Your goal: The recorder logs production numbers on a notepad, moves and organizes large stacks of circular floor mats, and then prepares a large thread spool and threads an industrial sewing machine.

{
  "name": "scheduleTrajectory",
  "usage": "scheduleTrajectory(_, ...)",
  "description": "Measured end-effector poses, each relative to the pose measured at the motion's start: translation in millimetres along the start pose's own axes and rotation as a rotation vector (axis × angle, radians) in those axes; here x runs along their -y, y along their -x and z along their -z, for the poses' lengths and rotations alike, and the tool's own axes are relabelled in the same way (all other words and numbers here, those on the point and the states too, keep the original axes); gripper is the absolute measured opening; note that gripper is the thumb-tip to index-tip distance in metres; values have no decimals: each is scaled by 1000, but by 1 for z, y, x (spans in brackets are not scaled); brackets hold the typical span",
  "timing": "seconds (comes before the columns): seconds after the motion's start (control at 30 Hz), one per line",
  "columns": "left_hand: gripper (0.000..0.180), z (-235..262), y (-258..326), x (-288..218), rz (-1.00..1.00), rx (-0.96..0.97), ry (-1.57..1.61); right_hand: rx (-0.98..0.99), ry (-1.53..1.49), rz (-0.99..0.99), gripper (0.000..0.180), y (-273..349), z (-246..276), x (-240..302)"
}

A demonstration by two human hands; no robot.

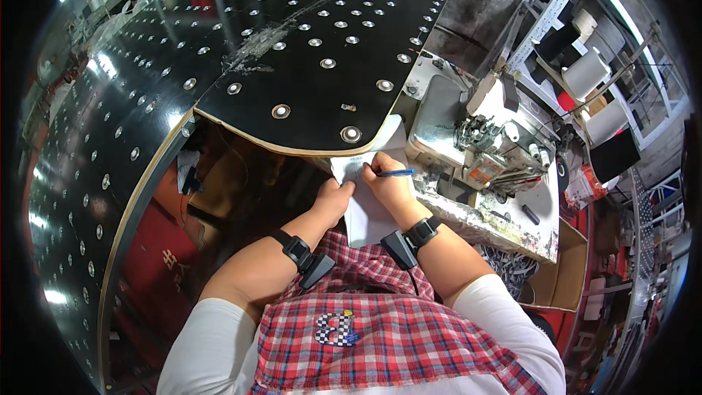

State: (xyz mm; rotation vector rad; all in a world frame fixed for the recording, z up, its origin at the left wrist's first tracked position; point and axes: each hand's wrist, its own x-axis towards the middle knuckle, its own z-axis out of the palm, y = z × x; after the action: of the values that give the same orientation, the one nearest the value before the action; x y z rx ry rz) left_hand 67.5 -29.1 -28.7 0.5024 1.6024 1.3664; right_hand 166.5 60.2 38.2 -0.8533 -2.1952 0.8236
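A blue pen (395,172) is gripped in my right hand (390,184), its tip toward a white sheet of paper (364,216) with some writing near its top. My left hand (334,199) pinches the left edge of that paper, the thumb on top and the other fingers mostly hidden beneath. The sheet lies in front of my body, partly under the rounded front edge of a black table (307,88). Each of my wrists wears a dark strap with a small box on it.
A sewing machine (486,143) stands on a worn white bench (512,228) to the right, with a dark marker-like piece (530,214) near its edge. Thread cones (587,73) hang on a rack behind. Below is a cardboard box (572,267) beside scraps. Metal balls stud the black table.
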Motion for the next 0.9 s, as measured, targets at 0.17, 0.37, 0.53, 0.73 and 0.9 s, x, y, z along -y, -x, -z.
scheduleTrajectory(0.17,27,3,-1,-1,41,27,30,-3,-21,14,19,-1,-2,-2)
scheduleTrajectory(0.37,27,0,-4,2,-55,-22,83,-29,-20,26,18,-4,-5,-8)
scheduleTrajectory(0.53,26,1,0,-3,-37,4,92,-35,-36,42,20,-3,-5,-5)
scheduleTrajectory(0.73,27,2,-2,-1,-24,0,36,-63,-30,54,19,-3,-7,-10)
scheduleTrajectory(0.9,28,1,-5,5,-66,-45,50,-37,-60,31,19,-3,-5,-7)
